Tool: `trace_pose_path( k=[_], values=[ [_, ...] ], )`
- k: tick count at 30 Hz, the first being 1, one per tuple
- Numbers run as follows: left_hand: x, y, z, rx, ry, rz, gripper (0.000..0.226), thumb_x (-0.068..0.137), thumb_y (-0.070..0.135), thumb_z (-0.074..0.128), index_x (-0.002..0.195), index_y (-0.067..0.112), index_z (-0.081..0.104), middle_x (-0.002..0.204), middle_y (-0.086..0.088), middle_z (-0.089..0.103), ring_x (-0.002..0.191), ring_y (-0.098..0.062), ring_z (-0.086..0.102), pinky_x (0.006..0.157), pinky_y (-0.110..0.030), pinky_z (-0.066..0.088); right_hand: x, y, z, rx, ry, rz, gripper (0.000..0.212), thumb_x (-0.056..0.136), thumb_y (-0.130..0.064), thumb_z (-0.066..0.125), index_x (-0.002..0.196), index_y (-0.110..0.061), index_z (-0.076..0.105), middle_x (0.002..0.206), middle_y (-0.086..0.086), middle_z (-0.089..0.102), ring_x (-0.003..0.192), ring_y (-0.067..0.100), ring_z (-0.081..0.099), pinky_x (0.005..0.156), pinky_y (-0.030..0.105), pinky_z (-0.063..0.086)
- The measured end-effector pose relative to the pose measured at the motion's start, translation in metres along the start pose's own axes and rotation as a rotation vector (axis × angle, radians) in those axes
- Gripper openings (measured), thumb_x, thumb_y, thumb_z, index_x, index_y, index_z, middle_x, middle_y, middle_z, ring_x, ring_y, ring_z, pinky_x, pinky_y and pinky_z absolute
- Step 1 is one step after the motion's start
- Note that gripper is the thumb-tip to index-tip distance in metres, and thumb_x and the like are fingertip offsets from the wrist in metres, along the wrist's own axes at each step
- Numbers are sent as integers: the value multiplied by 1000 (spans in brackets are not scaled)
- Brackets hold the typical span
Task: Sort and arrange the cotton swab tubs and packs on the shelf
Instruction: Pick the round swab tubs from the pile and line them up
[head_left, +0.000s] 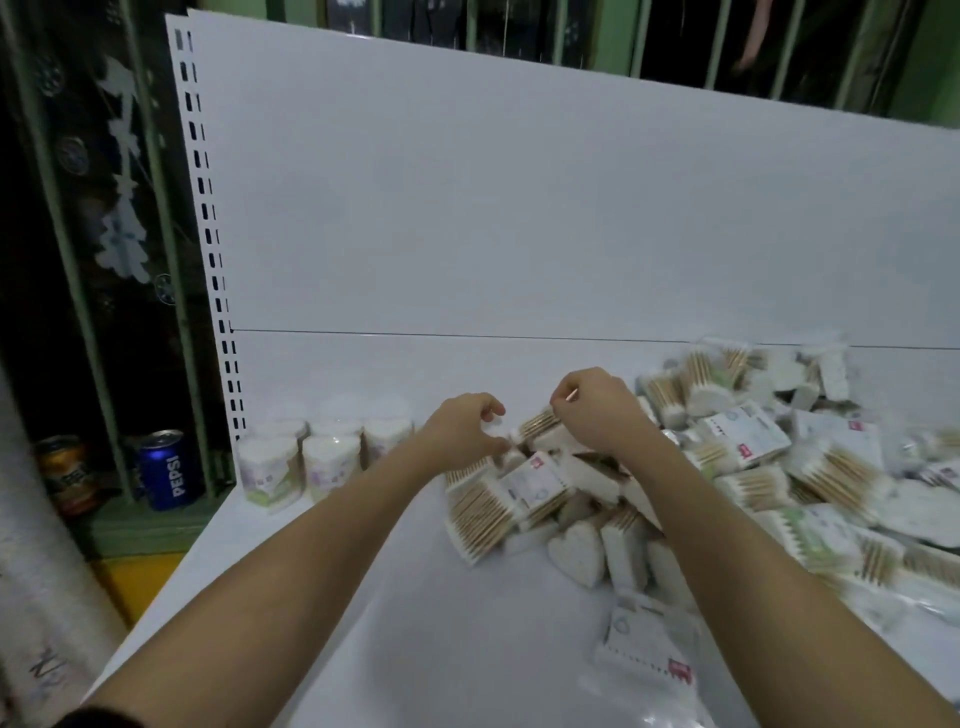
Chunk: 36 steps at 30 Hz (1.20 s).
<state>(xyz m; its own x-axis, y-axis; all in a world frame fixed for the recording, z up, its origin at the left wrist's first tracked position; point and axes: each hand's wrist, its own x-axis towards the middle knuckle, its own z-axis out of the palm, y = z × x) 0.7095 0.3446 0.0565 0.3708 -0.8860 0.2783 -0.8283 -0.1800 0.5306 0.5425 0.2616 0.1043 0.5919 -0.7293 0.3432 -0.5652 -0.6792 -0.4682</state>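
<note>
While both arms reach over the white shelf (395, 613), the scene reads as follows:

Right hand: the right hand (592, 410) has its fingers curled, and thumb and forefinger pinch a single thin swab stick (571, 396) above the heap.
Left hand: the left hand (462, 434) is curved with thumb and fingers bent toward each other at the near-left edge of the heap; whether it actually grips a pack cannot be told.
Nearest pack: a pack of wooden-stick swabs (540, 422) lies just under and between the two hands.
Heap: a loose pile of packs (779, 467) spreads over the right half of the shelf, wooden sticks and white cotton tips showing through clear wrap; some labels carry a small red tag, writing too blurred to read.
Heart shape: a heart-shaped tub (576, 552) lies at the near edge of the pile.
Stray pack: one labelled pack (649, 654) lies apart, nearest the camera, red tag on its corner.
Sorted tubs: a group of white tubs (311, 457) stands upright at the left back of the shelf, in two short rows, touching one another.
Beyond the shelf: a blue can (169, 470) reading "PEPSI" stands left of the shelf, beside an orange can (65, 473) with unreadable print.
</note>
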Motion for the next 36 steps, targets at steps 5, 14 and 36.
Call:
trace_pose_path(
  k=[5, 14, 36],
  values=[
    [16, 4, 26, 80, -144, -84, 63, 88, 38, 69, 142, 18, 45, 142, -4, 49, 127, -22, 47, 102, -31, 38, -1, 31, 8, -106, -121, -85, 20, 97, -25, 53, 98, -13, 69, 103, 6, 67, 88, 20, 55, 74, 26, 38],
    [31, 12, 42, 321, -120, -105, 34, 90, 32, 58, 124, 33, 50, 128, -2, 59, 120, -28, 49, 104, -38, 35, -14, 41, 25, -197, -1, -213, 27, 97, -21, 44, 75, -11, 57, 83, 15, 64, 76, 29, 50, 71, 38, 39],
    [-29, 35, -47, -898, -118, -122, 37, 95, 38, 58, 118, 9, 62, 109, -17, 71, 95, -31, 71, 81, -45, 59, -15, 3, 15, 443, -91, -390, 63, 85, -15, 75, 141, -27, 47, 139, -11, 52, 125, 8, 49, 100, 32, 45]
  ],
)
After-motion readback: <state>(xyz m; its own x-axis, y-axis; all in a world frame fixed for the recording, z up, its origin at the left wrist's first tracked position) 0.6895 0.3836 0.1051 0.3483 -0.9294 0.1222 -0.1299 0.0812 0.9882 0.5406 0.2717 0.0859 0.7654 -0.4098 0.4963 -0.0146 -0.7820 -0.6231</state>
